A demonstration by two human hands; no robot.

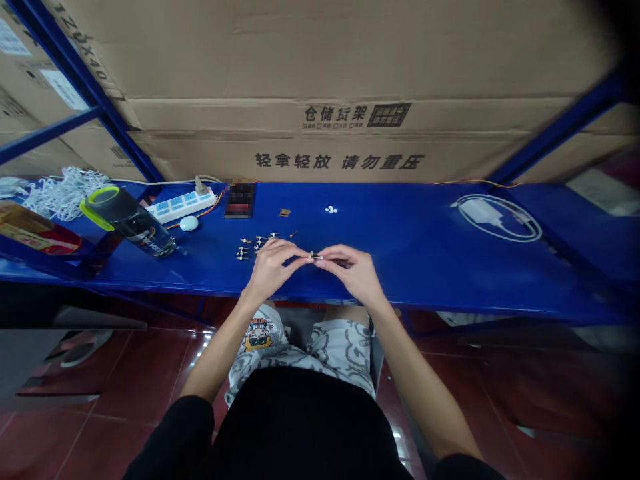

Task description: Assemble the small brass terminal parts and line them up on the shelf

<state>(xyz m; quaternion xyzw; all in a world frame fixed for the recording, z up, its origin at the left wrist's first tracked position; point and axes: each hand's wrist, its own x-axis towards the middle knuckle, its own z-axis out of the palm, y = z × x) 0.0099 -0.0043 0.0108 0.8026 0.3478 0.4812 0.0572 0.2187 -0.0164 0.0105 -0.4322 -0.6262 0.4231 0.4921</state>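
My left hand (274, 261) and my right hand (353, 267) meet over the front of the blue table (425, 267). Thumb and fingers of both are pinched on a small pale part with a dark bit (314, 256); its exact kind is too small to tell. Beside my left hand lie several small white-and-brass pieces (243, 253), some hidden behind the fingers. One thin brass-coloured piece (293, 233) lies just beyond that hand. Farther back are a little pile of brass-coloured pieces (285, 213) and a cluster of small white pieces (331, 209).
To the left stand a tilted water bottle (135, 223), a white power strip (183, 203), a round white object (189, 223) and tangled white cords (70, 192). A dark rectangular object (240, 200) lies at the back. A white charger with cable (483, 212) is right. Cardboard boxes (280, 73) wall the rear.
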